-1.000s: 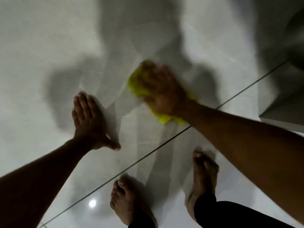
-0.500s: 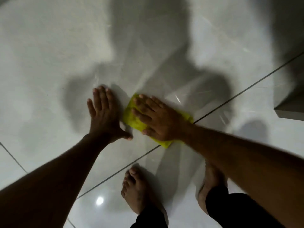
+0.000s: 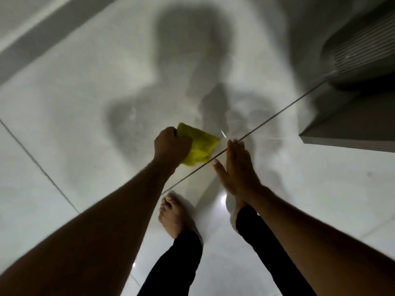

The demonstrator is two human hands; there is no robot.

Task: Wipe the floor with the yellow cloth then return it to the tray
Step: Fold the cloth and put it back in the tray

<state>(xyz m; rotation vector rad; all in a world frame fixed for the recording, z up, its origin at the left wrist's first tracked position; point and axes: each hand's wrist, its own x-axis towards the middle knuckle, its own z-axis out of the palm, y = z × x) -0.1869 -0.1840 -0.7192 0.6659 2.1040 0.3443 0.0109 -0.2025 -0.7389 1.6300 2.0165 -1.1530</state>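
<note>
The yellow cloth (image 3: pixel 199 146) lies bunched on the glossy white floor tiles (image 3: pixel 85 103), just above a diagonal grout line. My left hand (image 3: pixel 171 145) is curled into a fist on the cloth's left edge and grips it. To the right of the cloth, my right hand (image 3: pixel 237 167) is flat and open, fingers together, holding nothing and not touching the cloth. No tray shows clearly.
My two bare feet, one (image 3: pixel 174 214) below the hands, stand on the tiles with dark trouser legs. A grey ribbed object (image 3: pixel 361 50) sits at the upper right above a dark ledge (image 3: pixel 350 133). A grey strip (image 3: pixel 42 35) runs along the upper left.
The cloth passed from my right hand to my left. The right hand came off it and now rests open to its right; the left hand closed on it.
</note>
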